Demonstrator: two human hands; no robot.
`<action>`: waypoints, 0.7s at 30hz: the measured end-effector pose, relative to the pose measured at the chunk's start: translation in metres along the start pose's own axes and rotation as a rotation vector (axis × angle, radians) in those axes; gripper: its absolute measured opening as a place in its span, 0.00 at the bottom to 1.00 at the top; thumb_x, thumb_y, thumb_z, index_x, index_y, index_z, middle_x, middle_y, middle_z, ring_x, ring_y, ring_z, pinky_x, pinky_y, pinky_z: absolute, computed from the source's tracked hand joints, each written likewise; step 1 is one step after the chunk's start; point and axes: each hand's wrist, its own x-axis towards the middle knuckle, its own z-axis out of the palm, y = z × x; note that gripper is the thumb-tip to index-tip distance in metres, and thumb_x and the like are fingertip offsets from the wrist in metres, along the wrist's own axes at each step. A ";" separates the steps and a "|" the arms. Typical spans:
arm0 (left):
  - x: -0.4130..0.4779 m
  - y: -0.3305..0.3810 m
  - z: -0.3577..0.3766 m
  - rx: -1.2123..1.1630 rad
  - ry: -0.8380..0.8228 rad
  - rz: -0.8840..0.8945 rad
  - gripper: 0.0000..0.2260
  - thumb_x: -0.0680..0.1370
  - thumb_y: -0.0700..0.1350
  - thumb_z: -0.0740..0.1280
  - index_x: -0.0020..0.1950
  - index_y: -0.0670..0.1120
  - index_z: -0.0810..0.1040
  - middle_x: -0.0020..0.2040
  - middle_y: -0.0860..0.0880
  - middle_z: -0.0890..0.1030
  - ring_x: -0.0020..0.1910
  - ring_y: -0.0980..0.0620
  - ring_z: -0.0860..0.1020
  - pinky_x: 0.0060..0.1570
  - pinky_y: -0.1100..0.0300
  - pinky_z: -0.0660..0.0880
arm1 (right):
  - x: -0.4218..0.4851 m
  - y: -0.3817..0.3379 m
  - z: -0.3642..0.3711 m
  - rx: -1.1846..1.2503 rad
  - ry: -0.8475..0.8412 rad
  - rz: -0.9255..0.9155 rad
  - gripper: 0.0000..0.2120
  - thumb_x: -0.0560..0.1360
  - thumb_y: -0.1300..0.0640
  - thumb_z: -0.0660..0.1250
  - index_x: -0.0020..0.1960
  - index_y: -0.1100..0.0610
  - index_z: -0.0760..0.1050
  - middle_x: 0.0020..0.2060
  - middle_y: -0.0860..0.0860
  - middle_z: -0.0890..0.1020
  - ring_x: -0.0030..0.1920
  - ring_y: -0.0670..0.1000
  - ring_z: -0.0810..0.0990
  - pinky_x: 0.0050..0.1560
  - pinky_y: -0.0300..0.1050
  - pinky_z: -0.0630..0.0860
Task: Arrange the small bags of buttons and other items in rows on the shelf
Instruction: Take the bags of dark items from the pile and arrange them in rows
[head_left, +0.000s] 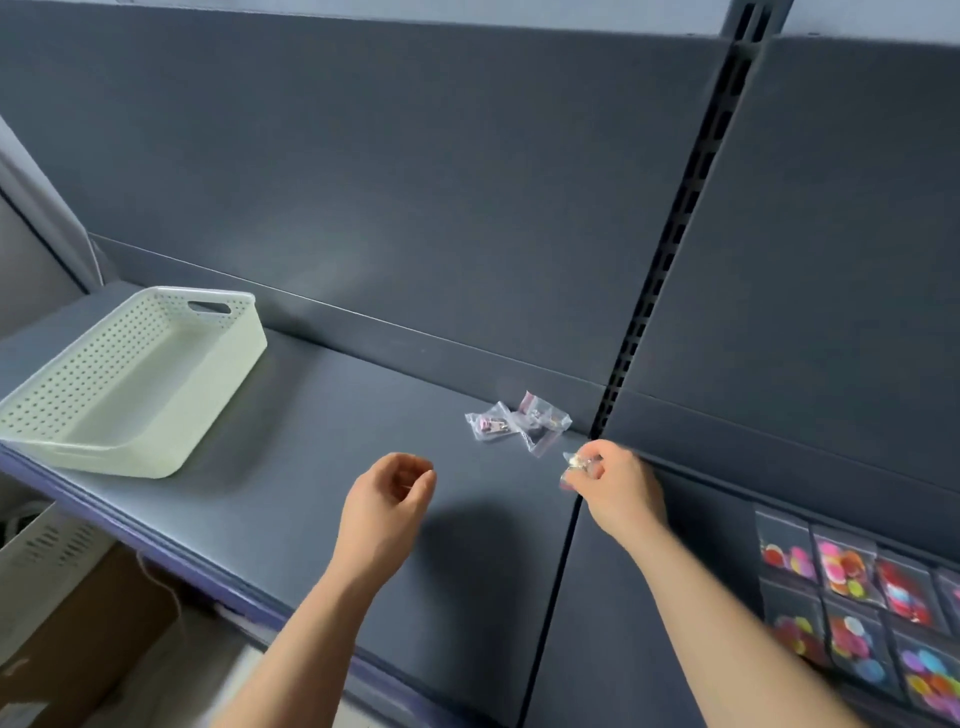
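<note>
On the dark grey shelf (322, 467), smooth and matte, two small clear plastic bags (519, 421) lie near the back panel, touching and partly overlapping, crinkled and glossy; the small pieces inside are too small to make out, though one bag shows some pink. No writing or label can be read anywhere.

Just beside them the right hand (618, 488) hovers over the seam between two shelf boards, its fingers (584, 470) closed in a pinch on another small clear bag (574, 465), blurred and mostly hidden by the hand. The left hand (389, 499) is held above the shelf, well apart from the bags, fingers loosely curled and half open, holding nothing.

At the left end sits a pale cream plastic basket (130, 384), rectangular with rounded corners, perforated walls and a slot handle, with nothing visible inside. At the far right, flat clear bags of round, brightly coloured buttons (852, 603) lie side by side in neat rows. A slotted metal upright (685, 208) runs up the back panel.
</note>
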 end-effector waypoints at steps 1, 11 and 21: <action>0.010 0.000 0.004 0.022 -0.021 0.010 0.02 0.76 0.45 0.68 0.44 0.51 0.79 0.37 0.53 0.81 0.34 0.58 0.77 0.36 0.65 0.70 | -0.001 0.001 -0.002 0.048 -0.007 -0.003 0.04 0.71 0.55 0.69 0.44 0.49 0.75 0.28 0.41 0.76 0.41 0.50 0.81 0.36 0.43 0.70; 0.110 0.003 0.058 0.526 -0.239 0.283 0.15 0.76 0.54 0.67 0.60 0.51 0.78 0.59 0.46 0.75 0.56 0.42 0.71 0.56 0.56 0.68 | -0.028 0.002 -0.003 0.507 0.089 0.078 0.09 0.76 0.65 0.65 0.44 0.52 0.79 0.40 0.46 0.80 0.38 0.53 0.80 0.31 0.32 0.68; 0.107 -0.003 0.019 -0.121 -0.444 0.029 0.12 0.72 0.43 0.73 0.37 0.42 0.71 0.39 0.49 0.82 0.39 0.50 0.80 0.39 0.61 0.73 | 0.006 -0.040 0.022 0.258 0.253 0.031 0.14 0.74 0.51 0.69 0.60 0.47 0.76 0.42 0.48 0.77 0.42 0.49 0.76 0.45 0.42 0.73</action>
